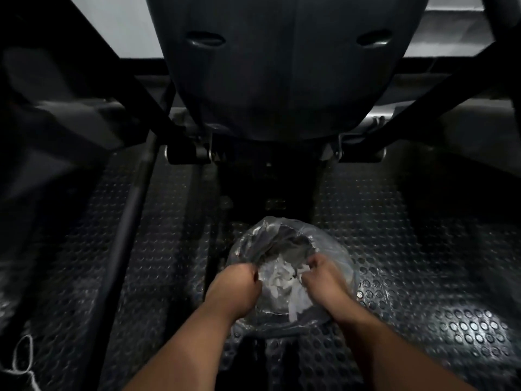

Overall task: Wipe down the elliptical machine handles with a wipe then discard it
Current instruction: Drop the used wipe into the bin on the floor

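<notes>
Both bare forearms reach down from the bottom edge toward a clear plastic bag (pixel 293 275) that sits on the dark studded rubber floor mat (pixel 423 249). Beyond them the elliptical machine's big dark housing (pixel 282 66) fills the top of the view, with slanted frame bars (pixel 146 108) running down on either side of it. Between the bars, just in front of the housing's base, the bag lies open-mouthed, holding crumpled white wipes (pixel 282 280). At its near-left rim the left hand (pixel 236 289) is curled into a fist and grips the plastic. At the near-right rim the right hand (pixel 321 277) has its fingers bent into the opening, touching the white wipes; whether it pinches the wipes or the plastic cannot be told.
</notes>
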Motion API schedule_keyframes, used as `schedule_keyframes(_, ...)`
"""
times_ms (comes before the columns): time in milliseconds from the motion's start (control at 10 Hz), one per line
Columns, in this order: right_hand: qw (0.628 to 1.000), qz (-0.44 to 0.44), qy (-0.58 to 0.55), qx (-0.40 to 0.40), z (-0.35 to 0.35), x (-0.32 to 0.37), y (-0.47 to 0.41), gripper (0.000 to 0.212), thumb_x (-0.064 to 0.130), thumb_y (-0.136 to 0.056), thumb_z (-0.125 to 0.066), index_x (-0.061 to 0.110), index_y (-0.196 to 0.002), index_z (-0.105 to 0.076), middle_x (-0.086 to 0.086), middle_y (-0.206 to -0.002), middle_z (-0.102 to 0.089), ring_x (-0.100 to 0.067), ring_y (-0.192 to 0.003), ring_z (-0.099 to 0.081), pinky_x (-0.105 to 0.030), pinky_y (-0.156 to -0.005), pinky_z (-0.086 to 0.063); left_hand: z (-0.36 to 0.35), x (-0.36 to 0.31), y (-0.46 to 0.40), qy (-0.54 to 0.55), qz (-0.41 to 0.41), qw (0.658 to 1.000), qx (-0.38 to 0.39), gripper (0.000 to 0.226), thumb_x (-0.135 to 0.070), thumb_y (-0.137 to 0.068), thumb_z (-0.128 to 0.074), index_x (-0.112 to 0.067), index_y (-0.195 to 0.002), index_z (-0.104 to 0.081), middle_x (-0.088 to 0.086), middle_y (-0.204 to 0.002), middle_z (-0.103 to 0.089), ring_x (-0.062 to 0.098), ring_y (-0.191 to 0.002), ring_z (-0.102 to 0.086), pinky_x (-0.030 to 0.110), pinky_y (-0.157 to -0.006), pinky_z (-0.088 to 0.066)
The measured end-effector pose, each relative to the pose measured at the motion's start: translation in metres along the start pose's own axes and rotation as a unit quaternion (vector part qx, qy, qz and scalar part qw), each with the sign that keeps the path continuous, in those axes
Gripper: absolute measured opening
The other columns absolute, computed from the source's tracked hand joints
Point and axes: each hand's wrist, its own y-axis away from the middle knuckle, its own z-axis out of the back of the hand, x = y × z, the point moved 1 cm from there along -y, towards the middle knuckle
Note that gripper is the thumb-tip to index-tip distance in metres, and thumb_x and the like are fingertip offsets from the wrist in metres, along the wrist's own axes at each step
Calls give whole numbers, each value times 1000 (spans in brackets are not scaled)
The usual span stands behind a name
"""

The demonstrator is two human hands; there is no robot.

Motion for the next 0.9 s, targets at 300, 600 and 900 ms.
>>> schedule_keyframes(300, 997, 59, -24, 31, -22, 16, -9, 19, 6, -92, -60, 17, -106, -66, -1, -82, -68, -5, -55, -62, -22, -49, -46, 0, 8, 1, 51, 9, 998, -22, 13, -35, -93, -55, -26, -83, -55, -3, -85, -64, 20, -81, -60, 31, -68, -47)
schedule_keyframes(600, 984, 84, 36, 155, -50, 13, -18, 33, 12, -96, -53, 16, -127, -66, -7, -104, -72, -16, -72, -60, -25, -63, -47, 5, 13, 1, 74, 25, 996, -40, 13, -34, -90, -56, -23, -83, -57, -2, -87, -66, 23, -85, -62, 30, -69, -47)
schedule_keyframes(900, 998, 57, -20, 18, -30, 1, -22, 26, 16, -96, -53, 21, -72, -61, -3, -73, -69, -32, -76, -70, -44, -71, -59, 0, 10, 1, 66, 26, 994, -77, 15, -28, -91, -53, -16, -86, -61, 3, -86, -68, 25, -82, -62, 34, -71, -53)
